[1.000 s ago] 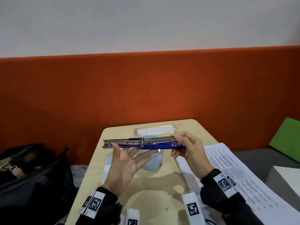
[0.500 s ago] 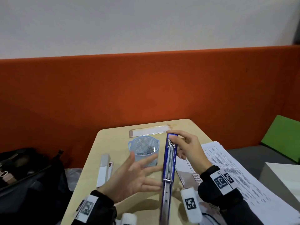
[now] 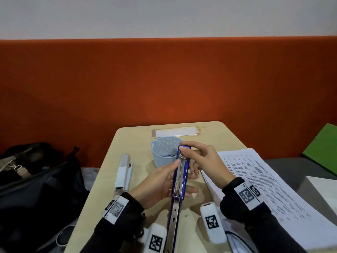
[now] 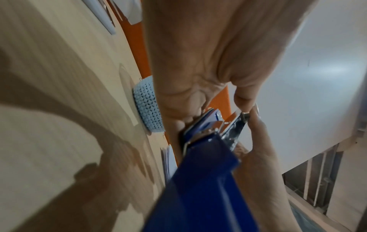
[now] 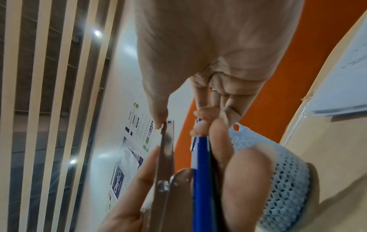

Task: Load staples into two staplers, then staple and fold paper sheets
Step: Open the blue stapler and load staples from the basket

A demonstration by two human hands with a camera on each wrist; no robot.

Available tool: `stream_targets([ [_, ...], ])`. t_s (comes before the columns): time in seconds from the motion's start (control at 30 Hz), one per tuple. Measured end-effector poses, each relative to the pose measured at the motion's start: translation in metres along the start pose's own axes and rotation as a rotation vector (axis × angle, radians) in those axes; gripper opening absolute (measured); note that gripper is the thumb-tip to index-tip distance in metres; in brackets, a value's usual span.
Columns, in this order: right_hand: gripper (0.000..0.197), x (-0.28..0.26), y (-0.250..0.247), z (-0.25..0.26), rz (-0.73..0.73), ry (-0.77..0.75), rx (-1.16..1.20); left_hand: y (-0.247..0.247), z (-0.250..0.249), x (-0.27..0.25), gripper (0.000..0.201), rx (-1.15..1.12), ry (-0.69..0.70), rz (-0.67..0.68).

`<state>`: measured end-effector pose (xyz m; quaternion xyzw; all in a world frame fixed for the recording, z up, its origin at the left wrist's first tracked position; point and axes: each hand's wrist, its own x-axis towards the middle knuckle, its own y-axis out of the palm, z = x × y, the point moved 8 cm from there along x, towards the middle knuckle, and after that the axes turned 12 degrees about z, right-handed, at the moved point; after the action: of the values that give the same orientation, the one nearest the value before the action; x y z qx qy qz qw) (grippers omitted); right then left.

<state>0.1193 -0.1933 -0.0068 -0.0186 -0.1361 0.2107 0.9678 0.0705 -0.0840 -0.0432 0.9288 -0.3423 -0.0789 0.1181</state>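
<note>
A blue stapler [image 3: 179, 179] is opened out long and held above the table, pointing away from me, its metal rail facing up. My left hand [image 3: 164, 181] grips its middle, thumb on the left side and fingers underneath. My right hand [image 3: 189, 152] pinches the far end. In the right wrist view its thumb sits on the tip of the metal rail [image 5: 167, 141] and its fingers on the blue body [image 5: 200, 172]. A white stapler [image 3: 124, 172] lies on the table to the left. A stack of printed sheets [image 3: 264, 179] lies to the right.
A light blue mesh basket [image 3: 164, 152] with small items stands just beyond the stapler. A flat white-and-pink item [image 3: 175, 133] lies at the table's [image 3: 109, 179] far edge. A black bag [image 3: 36, 179] sits left of the table, a green cushion [image 3: 322, 147] at the right.
The blue stapler swung from lying crosswise to pointing away from me. My left hand went from open beside it to gripping its middle. The right hand kept hold of the end.
</note>
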Motion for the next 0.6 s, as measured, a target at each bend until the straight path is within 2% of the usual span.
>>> stream_targets([
  [0.2, 0.051, 0.0, 0.003, -0.002, 0.006, 0.014, 0.001, 0.003, -0.002, 0.0, 0.039, -0.001, 0.005, 0.008],
  [0.47, 0.058, -0.001, 0.012, -0.006, 0.031, 0.039, -0.012, -0.004, 0.005, 0.001, 0.046, 0.068, -0.003, -0.019],
  [0.6, 0.052, -0.002, 0.014, -0.002, 0.048, 0.019, 0.021, -0.008, 0.005, 0.003, 0.042, 0.077, 0.021, -0.031],
])
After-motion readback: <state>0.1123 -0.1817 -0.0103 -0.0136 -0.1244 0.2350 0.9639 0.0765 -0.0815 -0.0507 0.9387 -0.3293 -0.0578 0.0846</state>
